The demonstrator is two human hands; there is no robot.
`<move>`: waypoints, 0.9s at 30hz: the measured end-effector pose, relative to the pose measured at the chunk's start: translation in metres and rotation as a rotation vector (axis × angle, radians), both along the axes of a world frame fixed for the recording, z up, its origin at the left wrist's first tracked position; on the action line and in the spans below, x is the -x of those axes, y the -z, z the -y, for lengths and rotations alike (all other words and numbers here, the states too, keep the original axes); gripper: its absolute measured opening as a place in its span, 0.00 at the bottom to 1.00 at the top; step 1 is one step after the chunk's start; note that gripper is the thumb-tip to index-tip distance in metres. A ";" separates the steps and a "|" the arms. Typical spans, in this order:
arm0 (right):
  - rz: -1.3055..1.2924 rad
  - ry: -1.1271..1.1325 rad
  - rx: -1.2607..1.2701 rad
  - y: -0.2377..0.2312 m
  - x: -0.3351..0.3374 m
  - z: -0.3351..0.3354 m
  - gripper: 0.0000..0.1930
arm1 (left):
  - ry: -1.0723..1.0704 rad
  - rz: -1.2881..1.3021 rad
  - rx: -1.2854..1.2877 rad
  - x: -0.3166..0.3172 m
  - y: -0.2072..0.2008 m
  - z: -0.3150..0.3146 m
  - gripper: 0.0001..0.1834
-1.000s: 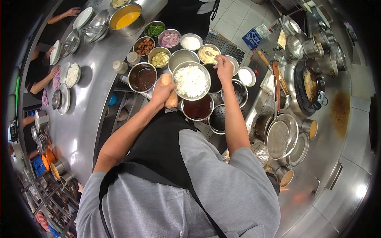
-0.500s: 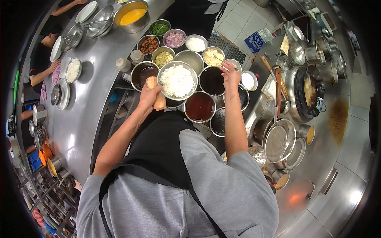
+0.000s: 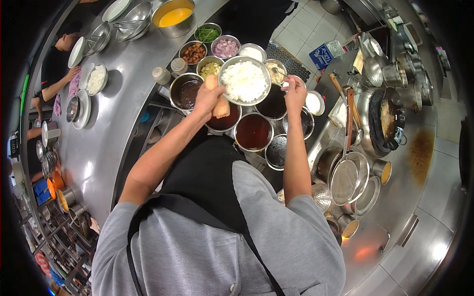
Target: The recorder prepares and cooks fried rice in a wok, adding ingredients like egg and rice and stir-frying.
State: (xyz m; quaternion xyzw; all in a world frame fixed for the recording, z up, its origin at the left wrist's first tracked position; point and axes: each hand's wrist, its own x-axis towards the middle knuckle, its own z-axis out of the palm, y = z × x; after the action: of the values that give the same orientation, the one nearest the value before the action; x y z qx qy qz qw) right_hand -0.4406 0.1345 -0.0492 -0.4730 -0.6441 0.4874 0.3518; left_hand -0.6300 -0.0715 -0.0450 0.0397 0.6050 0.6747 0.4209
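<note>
I am watching from afar. My left hand (image 3: pixel 208 101) is closing around a tan roll (image 3: pixel 222 106) and steadying a metal bowl (image 3: pixel 251 103) of white rice (image 3: pixel 243 81) above metal tubs (image 3: pixel 236 135). My right hand (image 3: pixel 295 92) is apparently pinching a spoon (image 3: pixel 276 70), its bowl dipping into pale paste (image 3: pixel 269 65).

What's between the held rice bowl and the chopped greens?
Sliced purple onion lies between the rice bowl and the greens, in the head view.

blue box (image 3: pixel 322 56) w/ white txt
</note>
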 end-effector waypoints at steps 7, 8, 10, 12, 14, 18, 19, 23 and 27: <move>0.384 -0.280 -0.254 0.089 0.000 -0.018 0.16 | -0.075 0.069 0.100 0.027 -0.015 0.113 0.21; 0.383 -0.228 -0.222 0.095 -0.007 -0.020 0.17 | -0.127 0.115 0.065 0.033 -0.028 0.130 0.21; 0.277 -0.241 -0.146 0.068 -0.007 -0.005 0.27 | -0.259 0.156 0.025 0.043 -0.053 0.172 0.19; 0.289 -0.106 -0.383 0.047 -0.010 0.015 0.30 | -0.397 0.177 0.039 0.061 -0.063 0.215 0.19; 0.317 0.012 -0.449 0.019 -0.011 0.036 0.27 | -0.534 0.189 0.040 0.095 -0.040 0.264 0.18; 0.087 -0.112 -0.085 -0.012 -0.003 0.087 0.16 | -0.678 0.237 0.037 0.164 0.008 0.326 0.20; 0.034 -0.177 0.015 -0.023 0.009 0.108 0.14 | -0.646 0.219 0.069 0.184 0.029 0.339 0.22; 0.110 -0.451 0.151 -0.015 0.041 0.194 0.13 | -0.501 -0.371 0.554 0.226 0.037 0.363 0.30; 0.182 -0.710 0.323 0.032 0.071 0.272 0.12 | -0.603 -0.714 0.730 0.306 0.058 0.387 0.34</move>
State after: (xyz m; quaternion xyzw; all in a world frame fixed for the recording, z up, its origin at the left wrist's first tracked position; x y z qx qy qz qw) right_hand -0.5116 -0.1372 -0.0815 -0.3115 -0.7113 0.6296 0.0241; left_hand -0.9363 -0.4588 -0.1029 -0.0566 0.8868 0.4575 -0.0325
